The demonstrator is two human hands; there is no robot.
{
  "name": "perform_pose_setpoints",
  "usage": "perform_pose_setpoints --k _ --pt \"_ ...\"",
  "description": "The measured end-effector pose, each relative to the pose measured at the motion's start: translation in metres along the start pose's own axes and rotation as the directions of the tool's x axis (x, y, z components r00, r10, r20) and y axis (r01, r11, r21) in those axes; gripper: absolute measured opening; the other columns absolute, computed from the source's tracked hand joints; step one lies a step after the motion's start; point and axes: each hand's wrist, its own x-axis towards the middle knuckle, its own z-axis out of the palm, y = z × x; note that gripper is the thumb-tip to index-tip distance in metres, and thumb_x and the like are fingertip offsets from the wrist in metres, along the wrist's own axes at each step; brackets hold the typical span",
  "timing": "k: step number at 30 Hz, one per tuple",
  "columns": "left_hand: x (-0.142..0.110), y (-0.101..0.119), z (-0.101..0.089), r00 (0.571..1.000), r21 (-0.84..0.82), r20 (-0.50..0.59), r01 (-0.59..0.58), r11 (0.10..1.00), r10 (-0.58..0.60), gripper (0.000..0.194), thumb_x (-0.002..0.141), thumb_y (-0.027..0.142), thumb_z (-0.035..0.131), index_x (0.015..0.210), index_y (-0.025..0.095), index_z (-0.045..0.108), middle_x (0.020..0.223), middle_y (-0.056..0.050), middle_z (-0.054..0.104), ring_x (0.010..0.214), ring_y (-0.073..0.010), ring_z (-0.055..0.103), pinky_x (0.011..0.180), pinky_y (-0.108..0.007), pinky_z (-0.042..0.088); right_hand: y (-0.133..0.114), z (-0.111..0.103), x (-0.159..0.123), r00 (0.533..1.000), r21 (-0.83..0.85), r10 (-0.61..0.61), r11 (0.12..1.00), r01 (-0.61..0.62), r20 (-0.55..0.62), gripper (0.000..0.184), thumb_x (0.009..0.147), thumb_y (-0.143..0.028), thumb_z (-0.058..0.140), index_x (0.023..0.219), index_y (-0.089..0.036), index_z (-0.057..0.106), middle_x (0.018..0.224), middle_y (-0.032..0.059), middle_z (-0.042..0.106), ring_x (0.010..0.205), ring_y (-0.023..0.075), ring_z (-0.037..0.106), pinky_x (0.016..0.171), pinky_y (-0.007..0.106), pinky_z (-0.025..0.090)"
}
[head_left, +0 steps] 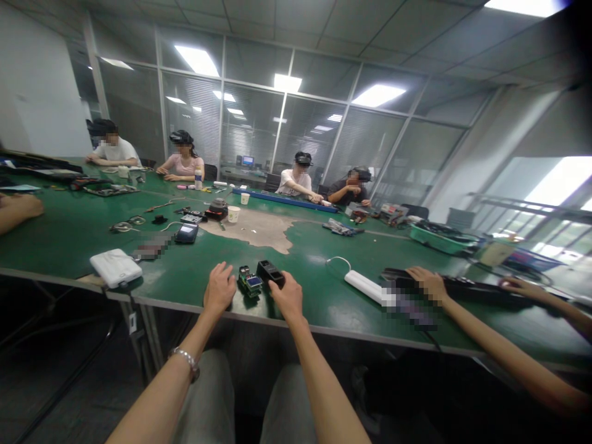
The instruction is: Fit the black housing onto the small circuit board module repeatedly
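Observation:
My left hand (219, 288) rests at the front of the green table, its fingers apart and holding nothing. Just to its right stands a small circuit board assembly (250, 282) with a small blue screen, apart from that hand. My right hand (287, 297) has its thumb and fingers closed around the near end of a black rectangular plastic case (269, 272). The case is tilted beside the circuit board, and what is inside it is too small to tell.
A white power bank-like box (115, 267) lies left, a white power strip (365, 287) right. Near the right edge a co-worker's hands (428, 285) touch a long black part (481, 291). Paper cups (234, 214), a green basket (444, 239) and several people are farther back.

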Motion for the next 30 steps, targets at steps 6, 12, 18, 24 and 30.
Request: perform_pose_setpoints --k 6,12,18,24,30 --pt "-0.001 0.001 0.0 1.0 -0.011 0.012 0.0 1.0 0.0 0.035 0.088 0.024 0.051 0.116 0.012 0.069 0.133 -0.016 0.06 0.129 -0.0293 0.05 0.111 -0.046 0.04 -0.03 -0.009 0.001 1.0 0.055 -0.022 0.998 0.024 -0.022 0.04 0.085 -0.044 0.06 0.117 -0.021 0.063 0.096 0.0069 0.073 0.088 0.0203 0.069 0.079 0.027 0.049" --pt "0.0 0.0 0.0 1.0 -0.03 0.003 0.014 0.999 -0.014 0.042 0.085 0.009 0.043 0.119 0.013 0.067 0.132 -0.014 0.061 0.13 -0.0257 0.051 0.111 -0.043 0.041 -0.054 -0.003 -0.009 0.996 0.085 -0.085 0.993 0.085 -0.004 0.039 0.082 -0.041 0.065 0.114 -0.02 0.065 0.095 0.0077 0.074 0.086 0.0207 0.069 0.078 0.026 0.048" --pt "0.0 0.0 0.001 1.0 -0.048 -0.009 0.028 0.998 -0.029 0.052 0.077 0.003 0.043 0.124 0.014 0.065 0.135 -0.012 0.059 0.131 -0.025 0.05 0.112 -0.042 0.041 -0.058 0.003 -0.014 0.991 0.015 -0.133 0.991 0.133 -0.004 0.043 0.083 -0.043 0.064 0.119 -0.018 0.062 0.1 0.0105 0.072 0.091 0.0228 0.069 0.081 0.028 0.048" --pt "0.0 0.001 0.0 0.999 -0.059 -0.01 0.041 0.997 -0.041 0.047 0.081 0.007 0.043 0.122 0.015 0.066 0.134 -0.012 0.06 0.129 -0.0253 0.051 0.11 -0.042 0.043 -0.056 0.003 -0.018 0.991 -0.007 -0.136 0.991 0.136 0.013 0.043 0.085 -0.043 0.062 0.121 -0.018 0.061 0.103 0.0115 0.072 0.095 0.0232 0.068 0.082 0.028 0.047" --pt "0.0 0.002 0.0 0.999 -0.052 -0.007 0.037 0.998 -0.037 0.044 0.085 0.009 0.042 0.122 0.013 0.066 0.135 -0.014 0.059 0.13 -0.0258 0.051 0.111 -0.043 0.041 -0.059 0.0 -0.025 0.984 -0.053 -0.17 0.983 0.173 0.049 0.039 0.085 -0.04 0.063 0.119 -0.02 0.06 0.102 0.0094 0.072 0.096 0.0229 0.068 0.081 0.027 0.046"
